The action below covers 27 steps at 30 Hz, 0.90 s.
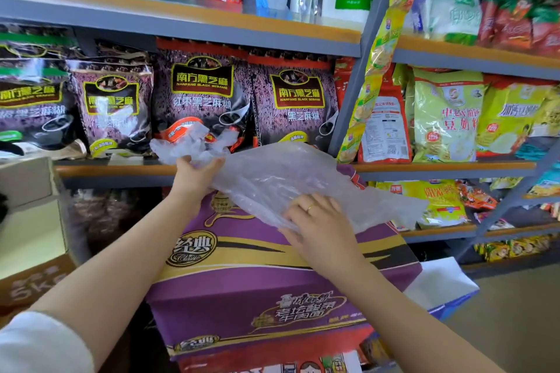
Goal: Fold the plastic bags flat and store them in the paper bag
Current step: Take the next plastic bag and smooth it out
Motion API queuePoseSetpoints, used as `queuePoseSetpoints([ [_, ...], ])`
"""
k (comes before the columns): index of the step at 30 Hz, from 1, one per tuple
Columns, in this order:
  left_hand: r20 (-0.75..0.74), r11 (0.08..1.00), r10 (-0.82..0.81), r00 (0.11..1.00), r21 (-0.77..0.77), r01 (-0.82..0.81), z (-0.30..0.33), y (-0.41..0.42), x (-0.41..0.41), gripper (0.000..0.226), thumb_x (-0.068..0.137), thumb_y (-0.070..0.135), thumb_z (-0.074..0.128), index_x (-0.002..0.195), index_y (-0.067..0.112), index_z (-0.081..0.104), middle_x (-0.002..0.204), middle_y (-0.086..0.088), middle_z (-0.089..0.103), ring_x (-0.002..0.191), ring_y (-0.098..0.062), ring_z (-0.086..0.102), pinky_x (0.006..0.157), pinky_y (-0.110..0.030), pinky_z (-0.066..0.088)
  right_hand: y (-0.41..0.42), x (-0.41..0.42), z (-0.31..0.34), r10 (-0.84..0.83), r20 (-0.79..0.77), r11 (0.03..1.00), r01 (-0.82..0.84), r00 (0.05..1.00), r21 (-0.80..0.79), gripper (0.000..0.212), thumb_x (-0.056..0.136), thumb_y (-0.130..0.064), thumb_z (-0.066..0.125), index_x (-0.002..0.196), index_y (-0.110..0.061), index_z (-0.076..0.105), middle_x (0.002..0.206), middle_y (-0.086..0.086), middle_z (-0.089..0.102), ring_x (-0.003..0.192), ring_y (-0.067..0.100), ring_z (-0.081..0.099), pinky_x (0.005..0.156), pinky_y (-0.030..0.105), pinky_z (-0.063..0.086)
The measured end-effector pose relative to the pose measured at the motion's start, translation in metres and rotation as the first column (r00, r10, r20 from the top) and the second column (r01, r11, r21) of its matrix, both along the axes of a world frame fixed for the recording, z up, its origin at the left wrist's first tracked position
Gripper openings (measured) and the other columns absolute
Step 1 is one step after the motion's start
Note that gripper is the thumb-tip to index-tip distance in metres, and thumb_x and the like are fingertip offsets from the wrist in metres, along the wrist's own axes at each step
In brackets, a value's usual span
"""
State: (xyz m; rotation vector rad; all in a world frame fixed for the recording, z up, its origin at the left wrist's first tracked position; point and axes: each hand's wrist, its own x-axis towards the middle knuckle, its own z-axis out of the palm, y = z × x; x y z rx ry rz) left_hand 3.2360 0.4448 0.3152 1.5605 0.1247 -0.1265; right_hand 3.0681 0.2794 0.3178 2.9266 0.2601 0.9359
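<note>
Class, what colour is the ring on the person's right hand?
Gold; the ring shows on a finger of the right hand in the head view.

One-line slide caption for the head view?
Left hand grips a clear plastic bag while the right hand presses it onto a purple carton.

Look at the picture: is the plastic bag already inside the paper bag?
No, the plastic bag lies spread on the purple box under both hands.
</note>
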Motion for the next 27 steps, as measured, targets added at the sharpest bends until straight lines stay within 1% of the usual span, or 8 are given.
queuePoseSetpoints([
  [4,-0.008,0.982,-0.116,0.993,-0.149,0.114,-0.003,-0.003,-0.017,0.03,0.081,-0.008,0.057,0.1,0.014,0.05,0.088,-0.005,0.058,0.079,-0.02,0.06,0.056,-0.025,0.056,0.013,-0.001,-0.009,0.131,0.101,0.983,-0.116,0.986,-0.145,0.012,0.067,-0.007,0.066,0.067,-0.016,0.058,0.07,-0.002,0.059,0.066,0.021,0.055,0.068,0.028,0.034],
  [6,0.04,0.989,-0.111,0.993,-0.094,0.114,0.003,-0.01,-0.02,0.036,0.083,-0.01,0.052,0.094,0.024,0.049,0.084,-0.002,0.054,0.073,-0.019,0.057,0.058,-0.027,0.054,0.023,-0.001,-0.008,0.263,-0.045,0.94,-0.267,0.964,-0.214,0.011,0.073,-0.011,0.054,0.069,-0.018,0.062,0.07,-0.003,0.061,0.068,0.02,0.056,0.076,0.029,0.035],
  [9,0.134,0.955,-0.154,0.979,0.274,0.112,0.006,-0.014,-0.014,0.075,0.084,0.002,0.059,0.144,0.023,0.018,0.105,-0.004,0.05,0.091,-0.023,0.054,0.072,-0.035,0.048,0.024,-0.002,0.003,0.381,-0.387,0.922,-0.377,0.84,0.09,0.033,0.084,-0.043,0.048,0.088,-0.018,0.069,0.091,-0.002,0.071,0.088,0.02,0.062,0.092,0.028,0.031],
  [13,0.362,0.694,-0.223,0.905,0.711,-0.114,0.011,-0.014,-0.024,0.086,0.08,0.014,0.066,0.146,0.006,0.011,0.146,-0.023,0.022,0.127,-0.043,0.031,0.1,-0.048,0.031,-0.014,-0.016,0.024,0.333,-0.153,0.852,-0.227,0.931,0.471,0.045,0.087,-0.046,0.045,0.106,-0.012,0.066,0.111,0.001,0.066,0.106,0.011,0.053,0.095,0.026,0.036],
  [15,0.576,0.686,-0.347,0.74,0.694,-0.218,0.012,-0.019,-0.05,0.07,0.078,0.025,0.065,0.136,0.001,0.035,0.143,-0.028,0.026,0.126,-0.048,0.031,0.099,-0.051,0.032,-0.04,-0.023,0.027,0.248,-0.137,0.913,-0.184,0.959,0.365,0.044,0.086,-0.047,0.046,0.111,-0.015,0.064,0.116,-0.002,0.063,0.11,0.014,0.053,0.098,0.031,0.037],
  [18,0.56,0.716,-0.567,0.604,0.697,0.026,0.005,-0.025,-0.109,0.063,0.076,0.056,0.043,0.112,0.005,0.055,0.116,-0.011,0.047,0.106,-0.029,0.05,0.089,-0.024,0.033,-0.069,-0.031,0.022,0.149,-0.393,0.975,-0.069,0.908,0.209,0.064,0.078,-0.059,0.043,0.132,-0.025,0.048,0.139,-0.004,0.048,0.128,0.015,0.042,0.111,0.032,0.026],
  [24,0.317,0.494,-0.666,0.676,0.865,0.081,-0.016,-0.027,-0.149,0.07,0.062,0.071,0.059,0.104,0.017,0.046,0.101,0.009,0.042,0.094,-0.012,0.05,0.067,-0.019,0.029,-0.08,-0.022,0.007,0.019,-0.553,0.988,0.068,0.833,0.136,0.043,0.096,-0.032,0.044,0.139,-0.029,0.036,0.145,-0.004,0.043,0.127,0.021,0.045,0.101,0.035,0.038],
  [27,0.439,0.611,-0.606,0.664,0.791,0.034,-0.019,-0.027,-0.148,0.034,0.083,0.048,0.058,0.091,0.016,0.051,0.093,-0.002,0.054,0.085,-0.027,0.059,0.063,-0.033,0.041,-0.08,-0.012,0.009,-0.004,-0.446,0.992,0.059,0.895,0.11,0.028,0.098,-0.031,0.04,0.123,-0.023,0.051,0.119,0.005,0.063,0.107,0.029,0.058,0.08,0.037,0.045],
])
